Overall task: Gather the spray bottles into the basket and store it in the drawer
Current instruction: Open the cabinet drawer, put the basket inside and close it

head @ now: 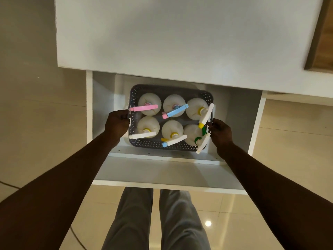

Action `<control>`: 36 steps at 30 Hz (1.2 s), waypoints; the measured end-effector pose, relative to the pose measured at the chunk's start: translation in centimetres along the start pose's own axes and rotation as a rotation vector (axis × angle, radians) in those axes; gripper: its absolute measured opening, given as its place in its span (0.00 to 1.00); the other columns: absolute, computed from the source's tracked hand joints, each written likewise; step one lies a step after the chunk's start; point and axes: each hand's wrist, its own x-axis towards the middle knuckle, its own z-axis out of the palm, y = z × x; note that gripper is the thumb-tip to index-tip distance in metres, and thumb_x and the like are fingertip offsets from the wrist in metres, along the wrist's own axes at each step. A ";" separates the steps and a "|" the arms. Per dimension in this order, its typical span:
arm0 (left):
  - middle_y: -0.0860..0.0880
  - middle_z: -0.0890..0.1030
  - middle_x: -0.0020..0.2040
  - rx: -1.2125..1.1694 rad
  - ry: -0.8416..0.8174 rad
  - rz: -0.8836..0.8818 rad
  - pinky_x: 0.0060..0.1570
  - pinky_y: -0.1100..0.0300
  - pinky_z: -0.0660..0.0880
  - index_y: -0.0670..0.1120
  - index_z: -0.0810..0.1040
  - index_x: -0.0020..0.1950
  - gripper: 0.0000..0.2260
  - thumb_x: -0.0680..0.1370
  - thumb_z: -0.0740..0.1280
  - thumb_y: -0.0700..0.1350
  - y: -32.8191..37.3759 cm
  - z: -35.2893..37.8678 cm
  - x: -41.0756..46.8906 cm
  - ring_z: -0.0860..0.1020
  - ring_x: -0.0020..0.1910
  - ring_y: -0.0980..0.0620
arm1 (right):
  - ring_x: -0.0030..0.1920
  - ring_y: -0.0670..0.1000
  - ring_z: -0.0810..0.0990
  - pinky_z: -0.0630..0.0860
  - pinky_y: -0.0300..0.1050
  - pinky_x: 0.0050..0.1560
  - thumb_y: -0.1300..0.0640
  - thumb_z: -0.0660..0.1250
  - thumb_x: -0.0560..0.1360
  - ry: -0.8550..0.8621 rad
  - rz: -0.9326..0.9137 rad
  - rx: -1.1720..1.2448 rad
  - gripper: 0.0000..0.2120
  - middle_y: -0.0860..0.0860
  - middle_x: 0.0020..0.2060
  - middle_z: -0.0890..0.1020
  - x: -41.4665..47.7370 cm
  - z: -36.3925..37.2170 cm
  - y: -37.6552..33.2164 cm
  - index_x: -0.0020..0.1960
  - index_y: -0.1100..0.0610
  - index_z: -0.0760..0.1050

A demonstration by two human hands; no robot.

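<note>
A grey perforated basket (144,145) sits inside the open white drawer (162,175), below the white cabinet top. Several white spray bottles stand upright in it, in two rows; one has a pink nozzle (144,107), one a blue nozzle (177,111), others white and yellow heads (206,114). My left hand (117,123) grips the basket's left handle. My right hand (220,132) grips its right handle. Whether the basket rests on the drawer floor or hangs just above it I cannot tell.
The white cabinet top (180,37) overhangs the back of the drawer. A wooden surface (322,42) shows at the upper right. Beige floor tiles (36,123) lie on both sides, and my legs in grey trousers (158,219) stand in front of the drawer.
</note>
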 end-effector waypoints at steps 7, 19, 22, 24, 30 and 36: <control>0.50 0.88 0.54 0.014 -0.037 0.001 0.55 0.60 0.74 0.46 0.86 0.57 0.09 0.82 0.68 0.39 0.2 -0.5 -0.6 0.81 0.52 0.48 | 0.51 0.46 0.82 0.80 0.39 0.49 0.68 0.63 0.83 -0.032 -0.007 0.033 0.19 0.47 0.53 0.85 -0.8 -0.6 -0.5 0.72 0.58 0.78; 0.44 0.77 0.67 0.281 0.348 0.320 0.62 0.49 0.79 0.51 0.78 0.69 0.18 0.81 0.69 0.38 -7.3 -11.7 -15.6 0.78 0.63 0.42 | 0.61 0.63 0.83 0.77 0.54 0.67 0.54 0.67 0.84 0.254 -0.282 -0.488 0.17 0.53 0.72 0.80 -14.5 -13.4 5.9 0.71 0.55 0.78; 0.42 0.77 0.71 0.186 0.370 -0.063 0.67 0.42 0.74 0.51 0.76 0.74 0.19 0.82 0.70 0.45 -10.8 -12.7 -17.6 0.77 0.67 0.39 | 0.73 0.63 0.76 0.72 0.57 0.72 0.49 0.64 0.85 0.266 -0.074 -0.463 0.23 0.56 0.77 0.75 -16.3 -14.9 9.1 0.78 0.55 0.72; 0.42 0.81 0.68 -0.026 0.322 -0.256 0.69 0.42 0.73 0.51 0.77 0.73 0.18 0.82 0.70 0.47 -12.2 -12.4 -18.1 0.80 0.64 0.40 | 0.73 0.63 0.75 0.70 0.59 0.73 0.47 0.61 0.86 0.250 0.091 -0.370 0.23 0.58 0.74 0.77 -16.7 -14.7 10.6 0.78 0.56 0.72; 0.43 0.83 0.62 -0.462 0.367 -0.328 0.63 0.53 0.75 0.40 0.79 0.70 0.19 0.79 0.73 0.36 -12.5 -10.9 -18.3 0.83 0.52 0.51 | 0.52 0.59 0.85 0.79 0.56 0.64 0.59 0.64 0.84 0.341 0.263 0.197 0.15 0.59 0.55 0.85 -16.3 -12.3 10.7 0.66 0.63 0.80; 0.40 0.82 0.64 -0.586 0.416 -0.291 0.67 0.48 0.75 0.38 0.79 0.70 0.18 0.79 0.72 0.34 -11.6 -10.6 -17.5 0.82 0.59 0.42 | 0.55 0.61 0.84 0.80 0.50 0.59 0.66 0.64 0.81 0.409 0.284 0.412 0.14 0.59 0.55 0.84 -15.6 -11.8 9.3 0.64 0.64 0.81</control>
